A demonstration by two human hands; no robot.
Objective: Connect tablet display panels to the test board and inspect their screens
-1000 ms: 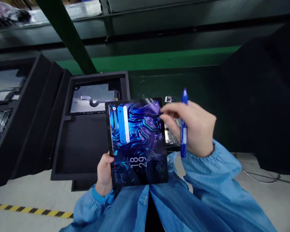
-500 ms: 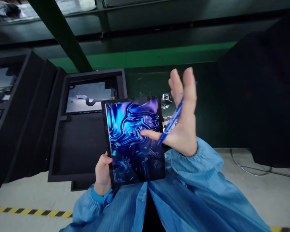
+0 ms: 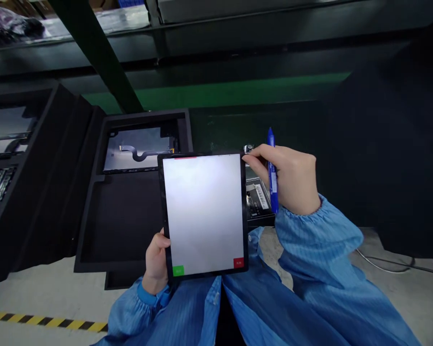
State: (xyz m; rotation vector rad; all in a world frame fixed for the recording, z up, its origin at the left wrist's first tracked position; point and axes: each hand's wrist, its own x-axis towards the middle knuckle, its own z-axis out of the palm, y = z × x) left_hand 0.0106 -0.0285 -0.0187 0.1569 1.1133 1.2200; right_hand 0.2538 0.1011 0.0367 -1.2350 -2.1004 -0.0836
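Observation:
A tablet [image 3: 205,211] is held upright in front of my body, its screen lit plain white with a green square at the lower left and a red one at the lower right. My left hand [image 3: 156,259] grips its left edge, thumb on the front and fingers hidden behind. At the tablet's top right corner is my right hand [image 3: 286,175], fingers curled round a blue pen [image 3: 272,178], thumb and fingertip by the corner. Partly hidden behind the tablet and this hand lies a dark device with a white label [image 3: 258,199].
A black foam tray [image 3: 126,221] to the left holds a silver screen panel with a ribbon cable [image 3: 139,149]. Further left, stacked black trays [image 3: 39,192] carry more parts. A green post [image 3: 94,53] rises behind. Dark cloth [image 3: 400,144] hangs at the right, above cables [image 3: 386,270].
The tablet's screen has gone from a blue swirling picture to plain white with coloured corner squares. My right hand has moved from over the screen to its top right corner, fingers now curled.

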